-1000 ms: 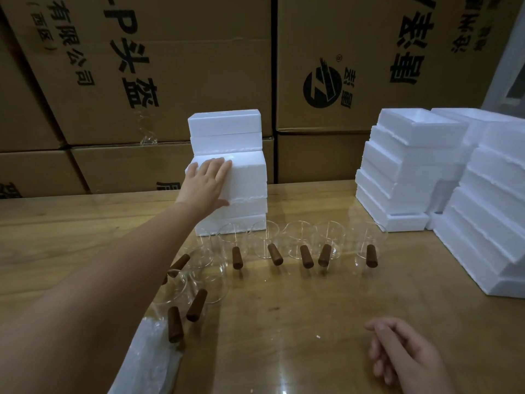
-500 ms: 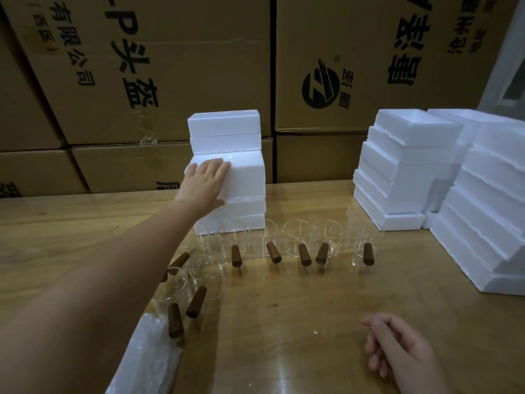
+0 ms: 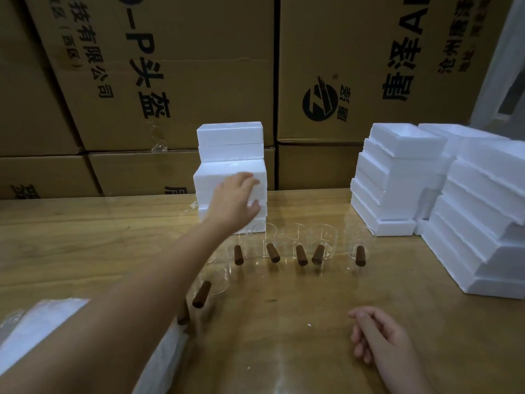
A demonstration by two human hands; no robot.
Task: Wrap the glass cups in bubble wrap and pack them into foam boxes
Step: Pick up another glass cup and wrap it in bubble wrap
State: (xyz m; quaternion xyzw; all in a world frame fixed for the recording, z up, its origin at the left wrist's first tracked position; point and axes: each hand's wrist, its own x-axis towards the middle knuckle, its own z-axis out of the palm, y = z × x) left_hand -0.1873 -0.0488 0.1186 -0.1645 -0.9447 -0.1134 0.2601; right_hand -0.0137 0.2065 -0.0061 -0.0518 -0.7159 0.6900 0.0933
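My left hand (image 3: 234, 200) lies against the front foam box (image 3: 205, 180) at 12 o'clock, grip too blurred to tell, while my right hand (image 3: 380, 339) rests loosely curled and empty at 5 o'clock on the tabletop (image 3: 284, 336), the glass cups (image 3: 295, 240) lined up between them.

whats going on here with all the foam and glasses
A person is packing glass cups at a wooden table. Their left hand touches a closed foam box at the back; the right hand rests idle on the table. The cups stand unwrapped in front, and bubble wrap lies at near left.
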